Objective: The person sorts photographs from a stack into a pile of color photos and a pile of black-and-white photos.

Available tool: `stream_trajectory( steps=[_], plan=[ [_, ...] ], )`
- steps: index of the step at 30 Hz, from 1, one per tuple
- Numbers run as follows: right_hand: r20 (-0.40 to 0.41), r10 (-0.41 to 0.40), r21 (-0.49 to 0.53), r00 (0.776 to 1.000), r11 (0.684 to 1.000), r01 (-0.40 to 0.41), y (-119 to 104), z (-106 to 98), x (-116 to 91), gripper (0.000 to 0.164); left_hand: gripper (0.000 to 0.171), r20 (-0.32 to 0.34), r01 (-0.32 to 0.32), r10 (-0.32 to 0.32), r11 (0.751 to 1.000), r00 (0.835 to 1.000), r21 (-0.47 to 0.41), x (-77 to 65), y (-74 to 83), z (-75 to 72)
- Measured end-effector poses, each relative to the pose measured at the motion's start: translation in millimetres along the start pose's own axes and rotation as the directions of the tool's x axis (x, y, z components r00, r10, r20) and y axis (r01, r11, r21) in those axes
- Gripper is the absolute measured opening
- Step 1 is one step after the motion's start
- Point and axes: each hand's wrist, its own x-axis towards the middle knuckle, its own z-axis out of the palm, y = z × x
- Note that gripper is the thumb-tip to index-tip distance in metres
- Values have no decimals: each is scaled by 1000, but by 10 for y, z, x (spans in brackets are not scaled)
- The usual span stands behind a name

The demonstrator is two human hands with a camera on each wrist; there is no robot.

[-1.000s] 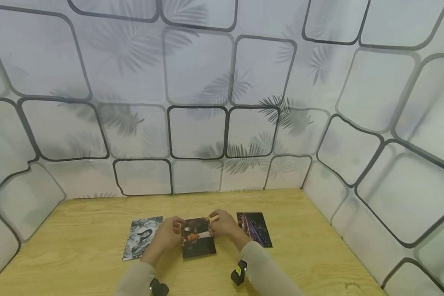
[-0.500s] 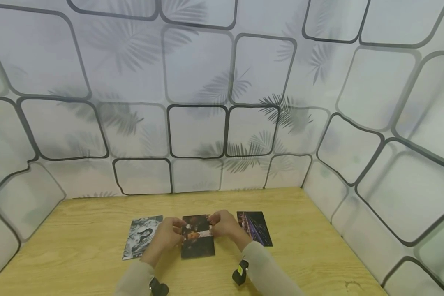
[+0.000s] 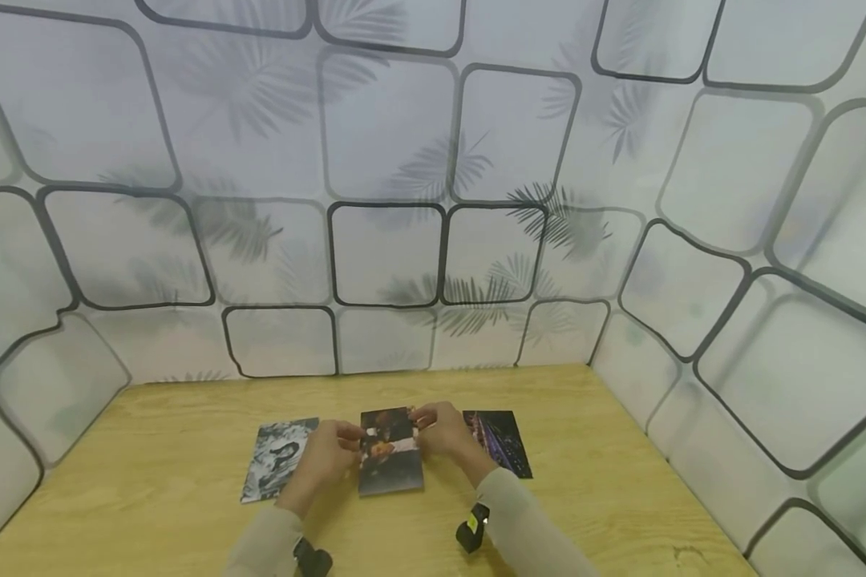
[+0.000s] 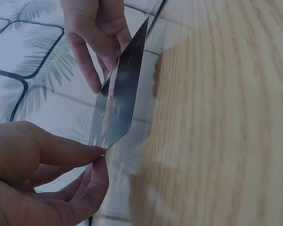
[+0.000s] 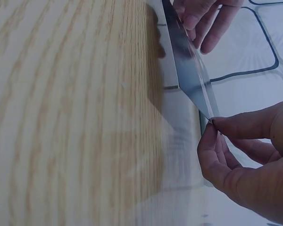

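Observation:
A dark photo print with a lit figure across its middle is held between both hands, raised off the wooden table. My left hand pinches its left edge between thumb and fingertips; in the left wrist view that pinch of the left hand shows closely. On the opposite edge, my right hand grips the print, and the right wrist view shows the right hand's thumb and finger meeting there. A black-and-white photo print lies to the left, partly behind the left hand. To the right lies a dark print with purple streaks.
The pale wooden table reaches back to a wall covering patterned with rounded outlines and grey leaves. The same covering rises along the left and right sides. Each wrist wears a strapped black device.
The held print has risen a little from the table and shifted slightly away, with both hands keeping their pinch on it. The two side prints have stayed in place.

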Motion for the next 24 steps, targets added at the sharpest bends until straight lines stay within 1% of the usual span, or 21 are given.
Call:
stream_trajectory(
  steps=[6, 11, 18, 22, 24],
  plan=[
    [12, -8, 35, 1000, 999, 8, 20, -21, 6, 43, 30, -9, -4, 4, 1000, 1000, -16, -5, 29, 16],
    [10, -15, 52, 1000, 999, 14, 26, -49, 14, 44, 35, 9, 2, -2, 999, 1000, -43, -6, 51, 36],
    [24, -53, 21, 998, 998, 52, 29, -123, 13, 47, 41, 20, -5, 6, 1000, 1000, -29, 25, 62, 67],
    [46, -45, 4, 998, 999, 45, 22, -164, -13, 50, 43, 13, -10, 11, 999, 1000, -35, 39, 79, 95],
    [55, -34, -5, 998, 999, 35, 15, -191, -28, 51, 44, 14, -14, 15, 999, 1000, -53, 44, 92, 113]
  ],
)
